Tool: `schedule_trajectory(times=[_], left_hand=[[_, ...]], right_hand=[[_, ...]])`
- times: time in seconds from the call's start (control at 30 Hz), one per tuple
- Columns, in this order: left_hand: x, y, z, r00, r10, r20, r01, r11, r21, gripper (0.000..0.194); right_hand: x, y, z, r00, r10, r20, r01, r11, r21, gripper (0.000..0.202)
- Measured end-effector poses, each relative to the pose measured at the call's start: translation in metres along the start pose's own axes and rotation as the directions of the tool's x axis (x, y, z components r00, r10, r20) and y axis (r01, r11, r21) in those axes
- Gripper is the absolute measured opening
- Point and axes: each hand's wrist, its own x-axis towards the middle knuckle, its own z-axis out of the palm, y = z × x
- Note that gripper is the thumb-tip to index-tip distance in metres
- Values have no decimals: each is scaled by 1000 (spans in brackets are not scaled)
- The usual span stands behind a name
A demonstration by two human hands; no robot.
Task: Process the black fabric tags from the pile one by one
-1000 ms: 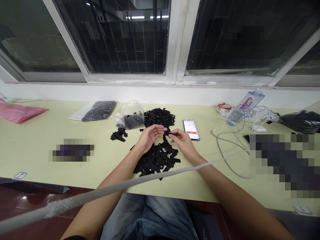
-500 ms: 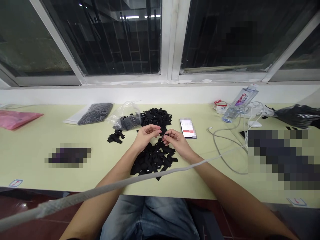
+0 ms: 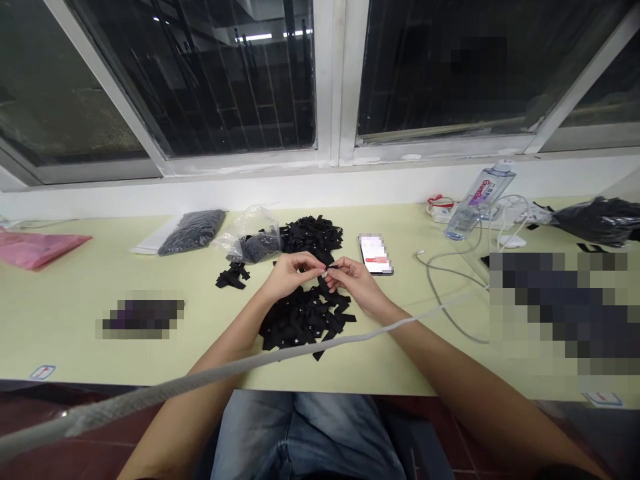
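My left hand (image 3: 295, 275) and my right hand (image 3: 351, 279) meet fingertip to fingertip over the table. Between them is a small black fabric strip (image 3: 332, 267), mostly hidden by the fingers. My right thumb and fingers pinch it, and my left fingertips press together at its left end. Below the hands spreads a pile of black fabric strips (image 3: 300, 323), some with small shiny spots. A second heap of black strips (image 3: 313, 233) lies just beyond the hands.
Left of the heaps are a clear bag with black pieces (image 3: 255, 243), a fuller bag (image 3: 193, 232) and a pink bag (image 3: 43, 247). To the right lie a phone (image 3: 376, 255), a tilted bottle (image 3: 480, 200) and loose cables (image 3: 433, 293). A pale cord (image 3: 240, 367) crosses before my arms.
My left fingertips have moved right and closed against the right hand's fingertips at the strip; a gap was between them before. The view has shifted slightly.
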Motion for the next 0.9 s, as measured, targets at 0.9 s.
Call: schedule_trajectory(times=[0.9], left_hand=[[18, 33, -11, 945, -161, 285, 89, 964, 251, 30]], right_hand=[[-2, -14, -3, 998, -46, 51, 45, 999, 26, 18]])
